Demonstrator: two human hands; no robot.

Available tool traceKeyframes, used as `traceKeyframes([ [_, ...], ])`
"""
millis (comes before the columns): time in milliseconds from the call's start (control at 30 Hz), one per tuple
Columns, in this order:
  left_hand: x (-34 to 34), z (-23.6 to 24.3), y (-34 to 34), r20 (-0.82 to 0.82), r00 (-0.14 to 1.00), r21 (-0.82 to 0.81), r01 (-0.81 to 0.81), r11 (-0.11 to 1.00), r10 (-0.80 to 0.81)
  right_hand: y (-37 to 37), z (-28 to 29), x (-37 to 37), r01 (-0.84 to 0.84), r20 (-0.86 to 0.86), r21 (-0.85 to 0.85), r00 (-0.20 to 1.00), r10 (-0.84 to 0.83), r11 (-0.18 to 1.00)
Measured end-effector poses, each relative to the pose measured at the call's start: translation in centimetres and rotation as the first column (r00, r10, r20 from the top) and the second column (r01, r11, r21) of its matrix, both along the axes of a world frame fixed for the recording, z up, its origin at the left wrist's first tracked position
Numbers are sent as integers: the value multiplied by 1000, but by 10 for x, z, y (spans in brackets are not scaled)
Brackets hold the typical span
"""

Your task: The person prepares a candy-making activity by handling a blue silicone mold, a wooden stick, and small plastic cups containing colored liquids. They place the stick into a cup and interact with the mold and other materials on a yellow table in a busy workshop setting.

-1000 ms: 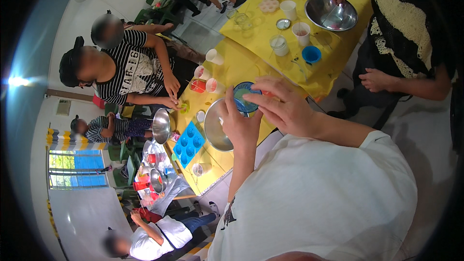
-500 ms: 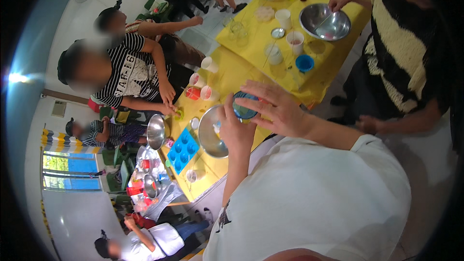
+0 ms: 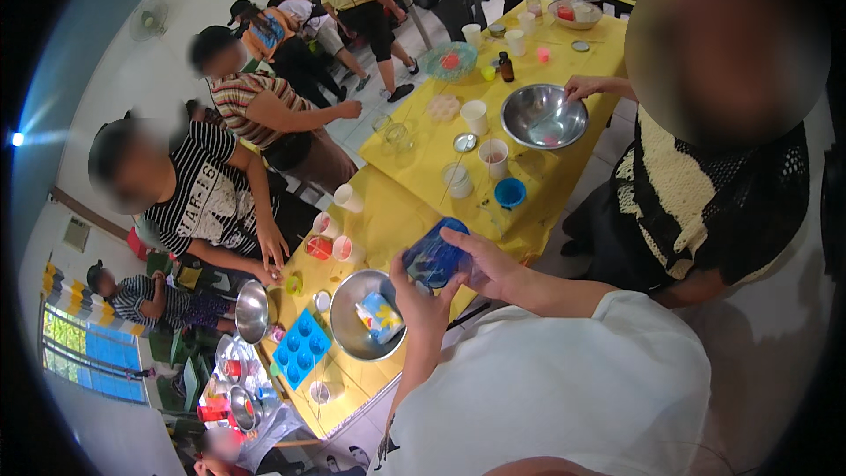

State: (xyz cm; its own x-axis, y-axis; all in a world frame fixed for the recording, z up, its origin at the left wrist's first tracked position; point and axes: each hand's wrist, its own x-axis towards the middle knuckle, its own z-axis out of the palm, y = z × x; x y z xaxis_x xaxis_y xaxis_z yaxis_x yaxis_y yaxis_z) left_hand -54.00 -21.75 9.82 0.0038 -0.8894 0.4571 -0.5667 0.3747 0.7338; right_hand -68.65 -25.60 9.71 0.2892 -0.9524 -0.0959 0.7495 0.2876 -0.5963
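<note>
A blue see-through container (image 3: 434,256), shaped like a small jar or cup, is held up over the yellow-covered table. My left hand (image 3: 421,301) grips it from below and the left side. From the right, my right hand (image 3: 486,266) has its fingers on the container's edge. What is inside it cannot be made out. Just below and left of my hands stands a large metal bowl (image 3: 345,341), holding a white and blue packet with a yellow flower (image 3: 382,316). Beside that bowl lies a blue silicone mold (image 3: 301,349) with round cavities.
A smaller metal bowl (image 3: 252,310) and paper cups with red contents (image 3: 346,250) stand to the left. Farther off are a blue cup (image 3: 509,194) and another metal bowl (image 3: 545,116), which a co-worker's hand (image 3: 586,88) reaches into. Another person (image 3: 225,185) stands across the table.
The view has shifted, so the table sits lower. The container has turned from showing its round rim to showing its blue side. My right hand's fingers, spread before, have closed in on it.
</note>
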Motion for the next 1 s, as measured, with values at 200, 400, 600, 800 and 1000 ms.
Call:
traceKeyframes([
  [200,8,-7,-16,-913,387,305,435,847,130,20,113,-35,327,-96,-863,641,-762,384],
  [400,15,-60,-20,-757,624,204,505,839,-192,20,65,-17,-198,-326,-945,529,-784,259],
  [600,38,-76,-21,-962,233,78,730,679,-140,26,88,-14,-209,-176,-977,659,-731,46],
  [800,23,-47,-18,-931,342,93,559,824,-127,24,60,3,-158,-277,-961,505,-818,228],
  [1000,44,-72,-21,-965,-136,57,726,685,225,-3,32,16,97,-392,-764,716,-578,638],
])
